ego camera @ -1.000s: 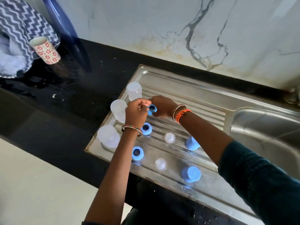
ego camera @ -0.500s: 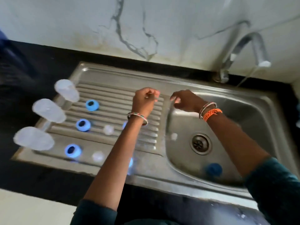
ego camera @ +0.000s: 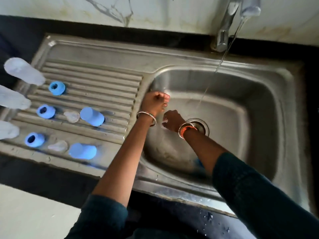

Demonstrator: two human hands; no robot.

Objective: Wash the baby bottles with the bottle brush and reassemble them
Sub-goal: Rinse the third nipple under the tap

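Both hands have swung from the drainboard (ego camera: 96, 69) into the basin; left hand (ego camera: 156, 102) clenched, right hand (ego camera: 172, 120) curled on something pale and unclear. Bottle parts lie leftward, nearer the left.

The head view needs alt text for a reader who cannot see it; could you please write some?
A person's left hand and right hand are over a steel sink basin, beside a thin stream from the tap. On the draining board lie blue rings, blue caps and clear teats, with clear bottles at its left edge.
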